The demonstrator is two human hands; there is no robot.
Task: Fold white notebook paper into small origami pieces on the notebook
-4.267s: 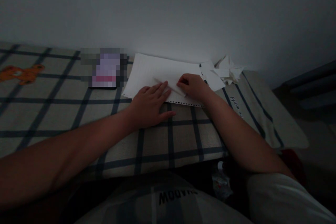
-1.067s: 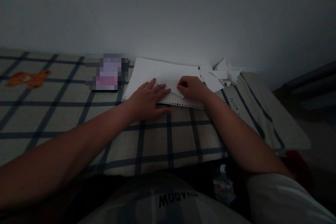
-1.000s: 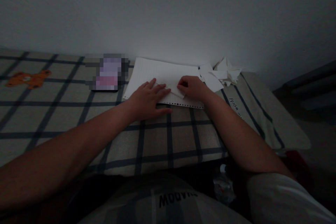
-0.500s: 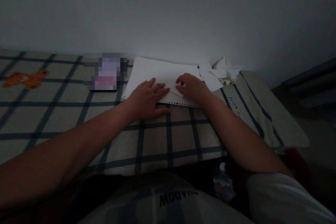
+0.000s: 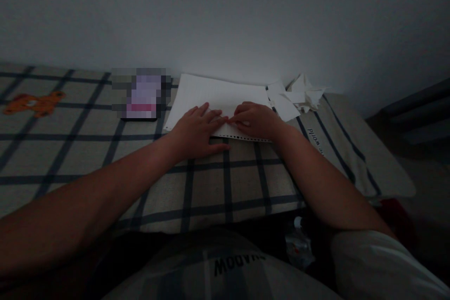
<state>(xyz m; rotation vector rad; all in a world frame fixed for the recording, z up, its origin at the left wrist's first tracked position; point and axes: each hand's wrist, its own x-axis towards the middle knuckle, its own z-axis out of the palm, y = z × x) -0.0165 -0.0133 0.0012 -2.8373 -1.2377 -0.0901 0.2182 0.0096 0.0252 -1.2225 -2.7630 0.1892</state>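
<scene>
Right hand [image 5: 259, 120] shifted beside left hand [image 5: 195, 133] over paper [image 5: 214, 89], perhaps touching.

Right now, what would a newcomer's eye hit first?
Likely the white paper at centre, with the left hand spread over its near edge and the right hand close by. Then the orange item at far left, and the phone between it and the paper.
</scene>
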